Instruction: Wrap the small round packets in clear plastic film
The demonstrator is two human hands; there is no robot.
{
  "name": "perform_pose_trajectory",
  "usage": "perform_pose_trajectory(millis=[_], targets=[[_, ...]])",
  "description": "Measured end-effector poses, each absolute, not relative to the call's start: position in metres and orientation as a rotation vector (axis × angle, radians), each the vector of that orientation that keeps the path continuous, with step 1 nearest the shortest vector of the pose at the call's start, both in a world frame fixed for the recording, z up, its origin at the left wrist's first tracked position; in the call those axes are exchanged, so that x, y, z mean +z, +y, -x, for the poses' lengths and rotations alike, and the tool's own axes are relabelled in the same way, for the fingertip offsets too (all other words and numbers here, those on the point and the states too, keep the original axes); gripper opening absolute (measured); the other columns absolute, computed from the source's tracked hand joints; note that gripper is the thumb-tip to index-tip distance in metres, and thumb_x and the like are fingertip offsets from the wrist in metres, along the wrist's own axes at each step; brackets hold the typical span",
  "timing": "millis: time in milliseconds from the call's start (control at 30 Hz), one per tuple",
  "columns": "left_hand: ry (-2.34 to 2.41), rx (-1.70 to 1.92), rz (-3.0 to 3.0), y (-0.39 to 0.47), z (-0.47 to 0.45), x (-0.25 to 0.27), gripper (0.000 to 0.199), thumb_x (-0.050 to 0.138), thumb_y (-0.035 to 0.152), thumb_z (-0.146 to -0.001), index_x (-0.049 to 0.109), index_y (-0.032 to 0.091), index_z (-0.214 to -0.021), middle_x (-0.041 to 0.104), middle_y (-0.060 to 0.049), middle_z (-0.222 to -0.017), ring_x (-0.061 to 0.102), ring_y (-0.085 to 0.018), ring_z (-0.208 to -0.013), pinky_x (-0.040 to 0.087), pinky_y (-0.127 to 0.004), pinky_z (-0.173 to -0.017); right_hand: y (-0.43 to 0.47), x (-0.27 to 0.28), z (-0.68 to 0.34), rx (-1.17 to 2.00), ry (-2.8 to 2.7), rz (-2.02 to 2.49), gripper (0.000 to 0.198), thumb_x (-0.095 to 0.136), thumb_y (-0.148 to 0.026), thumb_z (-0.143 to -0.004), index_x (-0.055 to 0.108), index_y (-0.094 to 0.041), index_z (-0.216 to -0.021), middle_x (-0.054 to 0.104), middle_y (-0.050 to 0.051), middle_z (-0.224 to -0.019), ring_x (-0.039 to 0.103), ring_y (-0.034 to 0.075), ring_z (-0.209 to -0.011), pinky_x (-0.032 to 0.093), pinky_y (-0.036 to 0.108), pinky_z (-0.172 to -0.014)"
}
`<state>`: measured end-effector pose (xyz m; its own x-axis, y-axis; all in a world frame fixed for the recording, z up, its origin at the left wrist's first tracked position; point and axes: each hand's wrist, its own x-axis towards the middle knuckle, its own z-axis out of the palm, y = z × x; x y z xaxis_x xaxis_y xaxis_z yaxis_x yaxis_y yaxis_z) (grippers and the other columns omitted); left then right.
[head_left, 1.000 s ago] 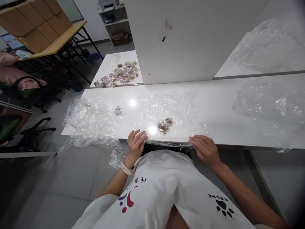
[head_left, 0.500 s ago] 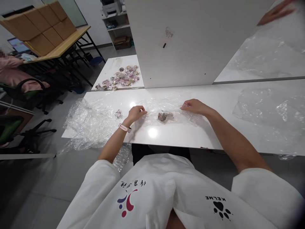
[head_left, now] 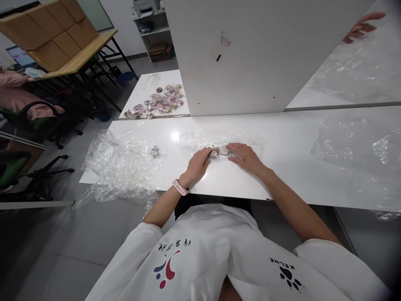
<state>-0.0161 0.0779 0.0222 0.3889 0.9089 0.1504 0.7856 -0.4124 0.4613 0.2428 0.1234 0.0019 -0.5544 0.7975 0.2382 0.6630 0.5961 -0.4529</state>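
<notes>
On the white table point(head_left: 282, 138) in front of me, a small brownish item point(head_left: 214, 152) lies wrapped in a sheet of clear plastic film point(head_left: 200, 138). My left hand point(head_left: 198, 164) rests flat at its left side, fingers stretched out and touching the film. From the right, my right hand point(head_left: 246, 158) lies over the other end of the film, fingers extended and thumb apart. Between the two hands the wrapped item shows through the film. Farther left sits another small wrapped item point(head_left: 155, 151), beside a crumpled heap of clear plastic film point(head_left: 119, 163).
Many small wrapped items point(head_left: 166, 100) lie on a white surface at the back left. A tall white panel point(head_left: 250, 54) rises behind the table. More clear film point(head_left: 360, 154) covers the right end. Another person's hand point(head_left: 363, 29) shows at upper right; a seated person point(head_left: 19, 94) is far left.
Both my hands have moved inward, from holding the film's edges apart to lying on the film at either side of the item. The film is now folded over it.
</notes>
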Motion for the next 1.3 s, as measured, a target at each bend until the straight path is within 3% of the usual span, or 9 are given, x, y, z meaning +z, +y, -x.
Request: perform_pose_trajectory(millis=[133, 200, 300, 467, 600, 767, 900, 1067, 1300], targets=[[1.669, 0.641, -2.165, 0.084, 0.027, 0.019, 0.027, 0.043, 0.023, -0.099, 0.065, 0.02, -0.115, 0.075, -0.007, -0.099, 0.069, -0.023, -0.097, 0.053, -0.036, -0.081, 0.11, -0.002, -0.24, 0.328, -2.266, 1.199, 0.041, 0.036, -0.041, -0.103, 0.069, -0.022, -0.118, 0.072, 0.009, -0.117, 0.063, 0.026, -0.109, 0.047, 0.042, -0.094], [1.681, 0.648, -2.079, 0.08, 0.034, 0.027, 0.026, 0.042, 0.028, -0.1, 0.067, 0.021, -0.104, 0.071, -0.002, -0.075, 0.066, -0.019, -0.07, 0.048, -0.03, -0.065, 0.097, 0.006, -0.239, 0.343, -2.243, 1.265, 0.043, 0.033, -0.039, -0.103, 0.072, -0.022, -0.101, 0.075, 0.009, -0.099, 0.066, 0.024, -0.092, 0.048, 0.037, -0.082], [1.613, 0.705, -1.93, 0.077, 0.038, 0.041, 0.028, 0.042, 0.035, -0.1, 0.065, 0.021, -0.093, 0.066, 0.001, -0.065, 0.061, -0.015, -0.059, 0.043, -0.027, -0.061, 0.087, 0.023, -0.239, 0.547, -2.208, 1.415, 0.042, 0.032, -0.042, -0.102, 0.068, -0.023, -0.092, 0.071, 0.005, -0.078, 0.063, 0.02, -0.072, 0.043, 0.031, -0.068], [1.759, 0.412, -1.853, 0.099, 0.024, 0.056, 0.025, 0.045, 0.031, -0.098, 0.065, 0.019, -0.088, 0.065, -0.003, -0.065, 0.062, -0.02, -0.064, 0.047, -0.031, -0.065, 0.107, 0.044, -0.23, 0.703, -2.2, 1.659, 0.036, 0.042, -0.045, -0.097, 0.066, -0.022, -0.083, 0.067, 0.005, -0.075, 0.06, 0.021, -0.069, 0.04, 0.031, -0.065], [1.935, 0.522, -2.195, 0.089, 0.016, 0.064, 0.034, 0.044, 0.016, -0.094, 0.059, 0.015, -0.125, 0.067, -0.015, -0.122, 0.061, -0.028, -0.114, 0.048, -0.044, -0.094, 0.103, 0.047, -0.224, 0.197, -2.204, 1.582, 0.033, 0.042, -0.038, -0.099, 0.069, -0.021, -0.109, 0.068, 0.012, -0.113, 0.059, 0.03, -0.104, 0.042, 0.043, -0.088], [1.682, 0.319, -2.373, 0.049, 0.026, 0.046, 0.062, 0.046, 0.013, -0.086, 0.041, 0.012, -0.148, 0.037, -0.016, -0.159, 0.023, -0.033, -0.152, 0.014, -0.057, -0.123, 0.07, 0.027, -0.238, 0.159, -2.396, 1.271, 0.048, 0.046, -0.05, -0.098, 0.056, -0.023, -0.136, 0.058, 0.011, -0.14, 0.048, 0.03, -0.129, 0.032, 0.048, -0.109], [1.8, 0.532, -2.002, 0.055, 0.025, 0.028, 0.053, 0.035, 0.016, -0.095, 0.043, 0.014, -0.147, 0.04, -0.016, -0.157, 0.024, -0.031, -0.152, 0.014, -0.058, -0.124, 0.06, 0.007, -0.238, 0.197, -2.383, 1.334, 0.046, 0.04, -0.04, -0.1, 0.053, -0.022, -0.141, 0.053, 0.011, -0.147, 0.044, 0.03, -0.136, 0.031, 0.049, -0.111], [1.593, 1.106, -1.094, 0.077, 0.005, 0.044, 0.042, 0.037, 0.025, -0.1, 0.052, 0.018, -0.138, 0.065, -0.013, -0.129, 0.051, -0.027, -0.135, 0.043, -0.05, -0.111, 0.043, -0.001, -0.21, 0.324, -2.253, 1.335, 0.05, 0.038, -0.039, -0.1, 0.047, -0.025, -0.148, 0.052, 0.011, -0.148, 0.042, 0.03, -0.14, 0.031, 0.053, -0.113], [0.895, 1.115, -0.494, 0.061, -0.021, 0.075, 0.031, 0.041, 0.03, -0.1, 0.063, 0.018, -0.117, 0.071, -0.011, -0.115, 0.064, -0.023, -0.119, 0.056, -0.038, -0.095, 0.005, 0.018, -0.18, 0.454, -1.613, 1.594, 0.051, 0.04, -0.051, -0.098, 0.049, -0.038, -0.146, 0.036, 0.009, -0.159, 0.031, 0.041, -0.144, 0.025, 0.072, -0.109]])
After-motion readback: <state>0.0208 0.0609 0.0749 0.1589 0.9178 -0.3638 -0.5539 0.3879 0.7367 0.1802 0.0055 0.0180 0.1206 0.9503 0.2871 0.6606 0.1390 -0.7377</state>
